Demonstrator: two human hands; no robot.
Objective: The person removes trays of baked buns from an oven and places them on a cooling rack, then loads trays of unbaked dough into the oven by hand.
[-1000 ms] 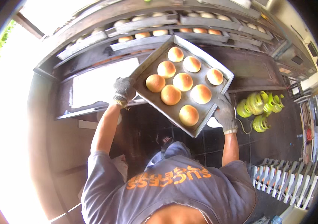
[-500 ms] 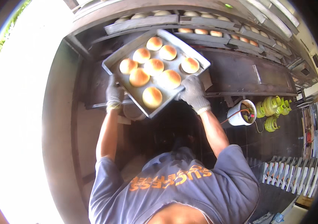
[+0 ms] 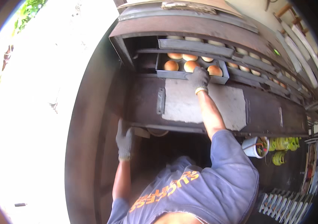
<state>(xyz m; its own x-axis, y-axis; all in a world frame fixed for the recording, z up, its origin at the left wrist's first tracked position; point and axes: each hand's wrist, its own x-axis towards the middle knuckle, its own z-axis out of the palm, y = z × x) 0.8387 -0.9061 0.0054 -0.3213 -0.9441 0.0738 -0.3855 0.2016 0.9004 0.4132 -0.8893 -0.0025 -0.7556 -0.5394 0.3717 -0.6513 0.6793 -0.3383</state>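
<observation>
Buns [image 3: 171, 66] lie in the tray [image 3: 172, 75] behind the sheet [image 3: 181, 102].

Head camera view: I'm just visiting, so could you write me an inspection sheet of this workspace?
Surface: dark ledge bearing a ragged-edged pale sheet.
Things handled: metal baking tray of browned buns, on the shelf behind the ledge; six buns visible.
Clutter: white bucket and yellow-green gas cylinders at right.
Hands: gloved right hand at the tray's front wall, grip unclear; gloved left hand near the ledge's left front corner, open, nothing seen in it.
Cables: orange line at the bucket, hose or cable unclear.
Surroundings: upper tray of paler buns; glare at left.
</observation>
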